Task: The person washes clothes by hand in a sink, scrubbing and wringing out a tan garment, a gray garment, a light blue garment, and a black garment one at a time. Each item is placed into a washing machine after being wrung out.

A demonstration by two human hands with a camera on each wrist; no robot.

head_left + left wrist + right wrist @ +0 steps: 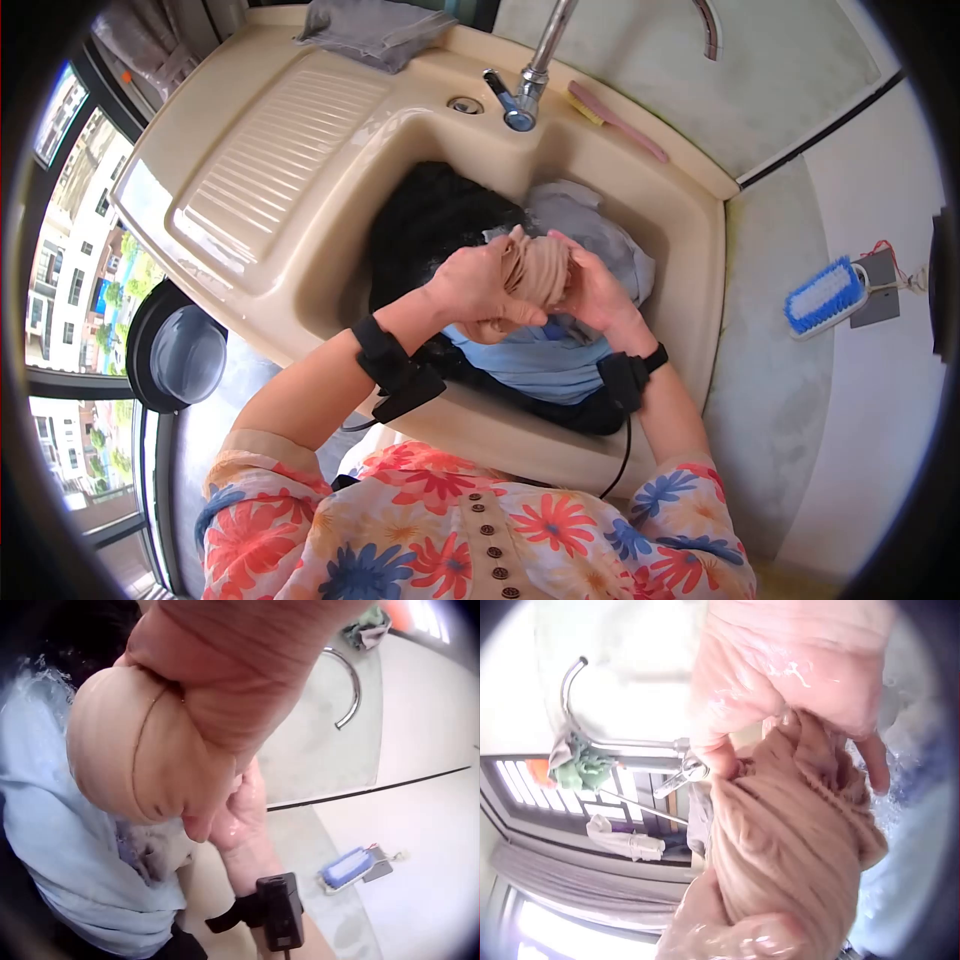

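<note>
A bunched beige cloth point(538, 268) is held between both hands above the sink basin. The left hand point(478, 290) grips it from the left, its thumb across the front; in the left wrist view that hand point(225, 682) curls round the smooth, rounded end of the cloth point(112, 750). On the other side the right hand point(597, 292) grips the cloth, and in the right wrist view its fingers point(721, 759) pinch the gathered, twisted folds of the wet cloth point(795, 832). Below lie a light blue cloth point(535, 368), black fabric point(425, 215) and grey fabric point(590, 225).
Beige sink rim point(300, 300) surrounds the basin, with a ribbed drainboard point(285, 150) at left. A faucet point(535, 80) stands behind, beside a pink brush point(630, 130). A grey cloth point(375, 30) lies on the back edge. A blue-and-white brush point(825, 297) hangs on the right.
</note>
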